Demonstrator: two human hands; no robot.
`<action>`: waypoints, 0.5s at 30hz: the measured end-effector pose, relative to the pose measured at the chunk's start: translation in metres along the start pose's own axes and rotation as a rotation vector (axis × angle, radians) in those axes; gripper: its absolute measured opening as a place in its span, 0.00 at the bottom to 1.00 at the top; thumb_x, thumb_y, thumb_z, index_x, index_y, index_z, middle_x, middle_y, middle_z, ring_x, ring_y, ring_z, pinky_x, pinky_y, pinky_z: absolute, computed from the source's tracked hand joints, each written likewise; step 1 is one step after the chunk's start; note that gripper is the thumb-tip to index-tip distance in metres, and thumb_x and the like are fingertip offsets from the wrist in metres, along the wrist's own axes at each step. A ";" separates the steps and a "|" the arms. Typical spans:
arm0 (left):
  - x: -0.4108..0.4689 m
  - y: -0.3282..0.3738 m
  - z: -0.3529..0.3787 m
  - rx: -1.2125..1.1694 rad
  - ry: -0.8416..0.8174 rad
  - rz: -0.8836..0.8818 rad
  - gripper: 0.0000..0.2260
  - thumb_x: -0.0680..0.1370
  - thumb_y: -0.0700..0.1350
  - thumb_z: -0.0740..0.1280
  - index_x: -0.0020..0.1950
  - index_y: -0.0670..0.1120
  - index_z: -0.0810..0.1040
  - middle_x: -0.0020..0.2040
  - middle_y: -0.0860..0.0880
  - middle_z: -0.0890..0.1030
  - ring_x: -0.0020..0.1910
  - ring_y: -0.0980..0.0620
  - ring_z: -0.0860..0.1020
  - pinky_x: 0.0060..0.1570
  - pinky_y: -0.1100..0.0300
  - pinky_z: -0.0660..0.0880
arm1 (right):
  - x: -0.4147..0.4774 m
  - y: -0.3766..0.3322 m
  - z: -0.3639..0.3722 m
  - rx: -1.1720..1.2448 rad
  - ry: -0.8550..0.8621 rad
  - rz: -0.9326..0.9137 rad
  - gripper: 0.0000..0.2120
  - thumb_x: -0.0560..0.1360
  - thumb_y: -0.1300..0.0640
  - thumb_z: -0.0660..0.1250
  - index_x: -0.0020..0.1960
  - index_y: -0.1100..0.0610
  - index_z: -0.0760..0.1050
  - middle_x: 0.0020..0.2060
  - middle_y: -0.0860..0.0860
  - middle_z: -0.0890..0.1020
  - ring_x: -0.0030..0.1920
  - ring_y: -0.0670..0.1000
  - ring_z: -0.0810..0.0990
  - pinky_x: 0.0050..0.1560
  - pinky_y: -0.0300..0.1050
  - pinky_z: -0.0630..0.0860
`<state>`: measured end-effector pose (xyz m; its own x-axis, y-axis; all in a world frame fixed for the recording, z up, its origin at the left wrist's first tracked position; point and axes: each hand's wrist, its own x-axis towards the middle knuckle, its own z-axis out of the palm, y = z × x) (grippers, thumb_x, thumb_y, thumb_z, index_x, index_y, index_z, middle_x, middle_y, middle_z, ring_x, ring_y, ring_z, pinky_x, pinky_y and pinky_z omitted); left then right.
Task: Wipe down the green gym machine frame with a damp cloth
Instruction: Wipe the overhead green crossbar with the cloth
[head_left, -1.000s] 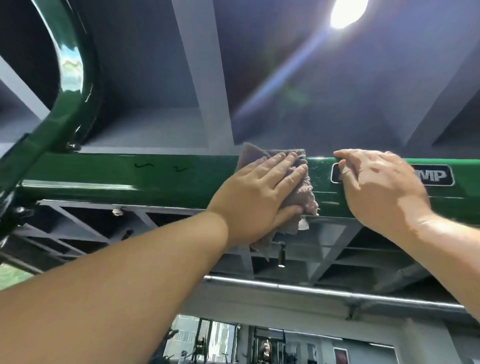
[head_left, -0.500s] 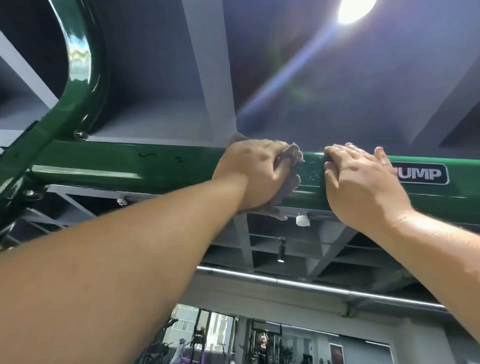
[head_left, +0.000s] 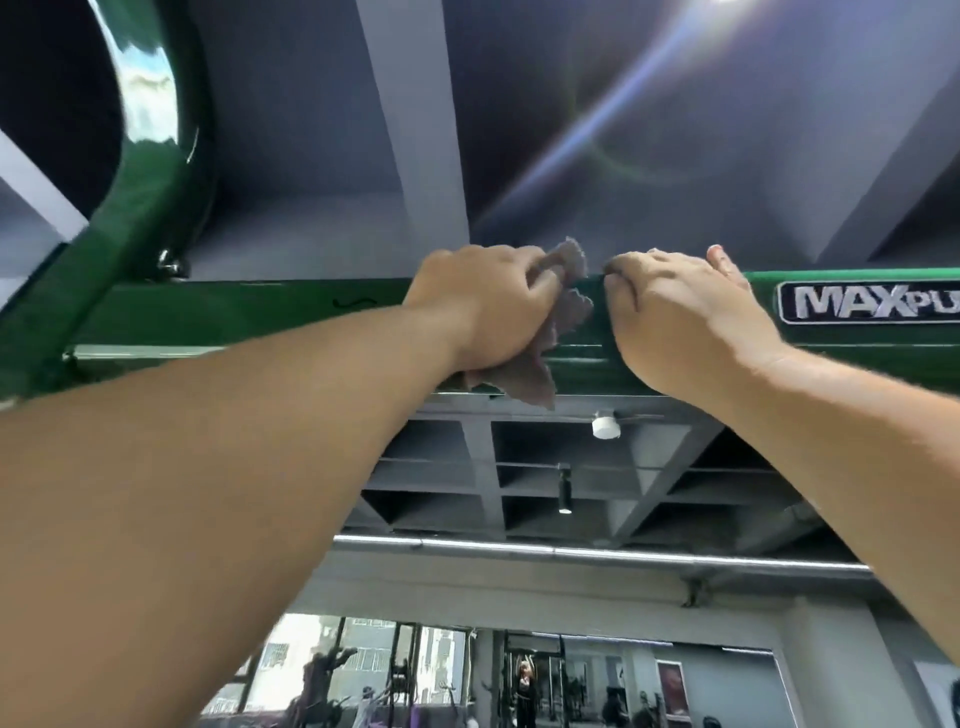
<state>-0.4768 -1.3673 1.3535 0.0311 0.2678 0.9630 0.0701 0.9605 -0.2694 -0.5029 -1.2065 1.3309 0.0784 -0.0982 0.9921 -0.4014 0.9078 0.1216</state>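
Overhead, the left grip (head_left: 488, 312) clutched the cloth (head_left: 569, 314) against the frame (head_left: 260, 317), mostly hiding it; the right grip (head_left: 685, 322) draped the top edge, fingers hidden, hold unclear; the logo (head_left: 872, 302) was cut off.

Looked up at a glossy dark-green frame beam (head_left: 234, 317), level overhead, with a small black squiggle on its front face and a black-and-silver MAX badge (head_left: 872, 302) at the right. Found it bolted at the left to a curved green tube (head_left: 187, 130). Saw a grey-brown cloth (head_left: 569, 312) bunched against the beam's front face under the left hand (head_left: 488, 317), one corner poking above the top edge, a ragged end hanging just past the lower edge.
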 end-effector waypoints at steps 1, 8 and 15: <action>-0.009 -0.013 -0.003 -0.020 0.052 0.052 0.17 0.82 0.58 0.50 0.62 0.58 0.75 0.61 0.53 0.80 0.59 0.46 0.76 0.55 0.52 0.68 | 0.002 -0.014 0.005 -0.003 -0.004 -0.014 0.16 0.84 0.54 0.49 0.60 0.53 0.75 0.60 0.52 0.80 0.66 0.56 0.73 0.76 0.55 0.50; -0.038 -0.166 -0.050 0.200 -0.223 -0.462 0.25 0.82 0.61 0.45 0.57 0.50 0.78 0.51 0.44 0.84 0.48 0.44 0.80 0.52 0.53 0.75 | 0.011 -0.069 0.025 -0.093 -0.019 -0.003 0.17 0.83 0.54 0.47 0.61 0.55 0.74 0.59 0.52 0.79 0.65 0.57 0.72 0.76 0.56 0.53; -0.038 -0.089 -0.004 0.033 0.115 0.115 0.17 0.81 0.56 0.51 0.63 0.57 0.74 0.60 0.54 0.78 0.59 0.49 0.74 0.61 0.51 0.66 | 0.007 -0.078 0.025 -0.012 0.002 -0.072 0.20 0.84 0.50 0.48 0.72 0.41 0.68 0.70 0.40 0.73 0.74 0.48 0.64 0.77 0.55 0.46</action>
<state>-0.4802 -1.4638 1.3406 0.1509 0.3673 0.9178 0.0272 0.9265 -0.3753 -0.4939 -1.2882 1.3293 0.1087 -0.1621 0.9808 -0.3838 0.9033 0.1918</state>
